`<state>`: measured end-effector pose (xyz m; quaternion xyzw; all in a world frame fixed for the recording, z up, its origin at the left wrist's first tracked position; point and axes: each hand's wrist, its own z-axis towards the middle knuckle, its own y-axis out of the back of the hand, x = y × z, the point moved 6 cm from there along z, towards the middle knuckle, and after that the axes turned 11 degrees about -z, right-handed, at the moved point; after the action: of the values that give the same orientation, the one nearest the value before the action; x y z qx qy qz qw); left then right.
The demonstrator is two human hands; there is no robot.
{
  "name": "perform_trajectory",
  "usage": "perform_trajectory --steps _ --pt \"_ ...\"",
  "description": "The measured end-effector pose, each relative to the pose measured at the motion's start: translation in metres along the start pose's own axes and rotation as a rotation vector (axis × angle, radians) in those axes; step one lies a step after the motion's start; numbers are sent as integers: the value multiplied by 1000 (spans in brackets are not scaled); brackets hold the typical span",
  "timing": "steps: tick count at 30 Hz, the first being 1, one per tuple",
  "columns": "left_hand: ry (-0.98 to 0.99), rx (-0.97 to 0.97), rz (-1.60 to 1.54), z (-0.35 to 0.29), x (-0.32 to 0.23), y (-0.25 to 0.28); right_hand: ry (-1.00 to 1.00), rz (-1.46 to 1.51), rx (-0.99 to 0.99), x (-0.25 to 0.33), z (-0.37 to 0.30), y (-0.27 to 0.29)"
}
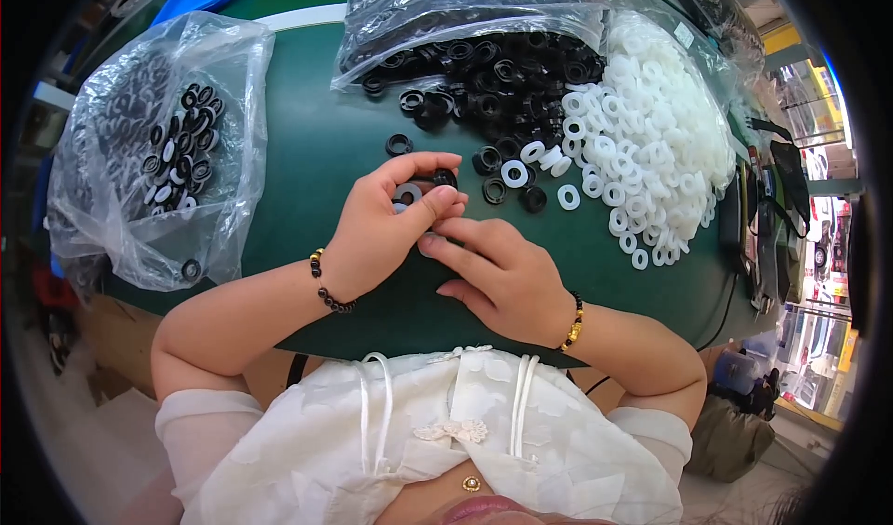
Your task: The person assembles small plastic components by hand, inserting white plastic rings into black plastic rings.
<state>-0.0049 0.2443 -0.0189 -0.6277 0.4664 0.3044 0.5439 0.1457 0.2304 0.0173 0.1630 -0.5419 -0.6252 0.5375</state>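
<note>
My left hand (377,218) is closed, with a black ring (446,179) pinched between thumb and forefinger. A pale grey-white ring (406,193) shows in the hollow of the same hand. Just below, my right hand (507,279) meets the left one's fingertips. Its fingers are bent together around something small that I cannot make out. Beyond the hands lie loose black rings (494,189) and a few white rings (568,198). Behind them spreads a heap of black rings (521,88), touching a large pile of white rings (651,144) on the right.
A clear plastic bag (242,134) on the left holds several black-and-white ring pieces (186,144). Another clear bag (474,0) covers the black heap at the back. The green table (307,144) has dark items (758,218) and a cable along its right edge.
</note>
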Motion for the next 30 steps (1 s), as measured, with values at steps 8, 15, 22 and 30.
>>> perform_trajectory --steps 8,15,22,30 --pt "-183 -58 -62 0 -14 2 -43 -70 16 -5 -2 -3" --pt "-99 18 18 1 -5 -5 15 -36 53 -4 -5 -11" --pt "-121 31 -46 -2 -15 -1 116 -244 99 -5 -17 10" --pt "-62 66 12 -4 -11 -1 -180 -89 64 -25 -22 29"
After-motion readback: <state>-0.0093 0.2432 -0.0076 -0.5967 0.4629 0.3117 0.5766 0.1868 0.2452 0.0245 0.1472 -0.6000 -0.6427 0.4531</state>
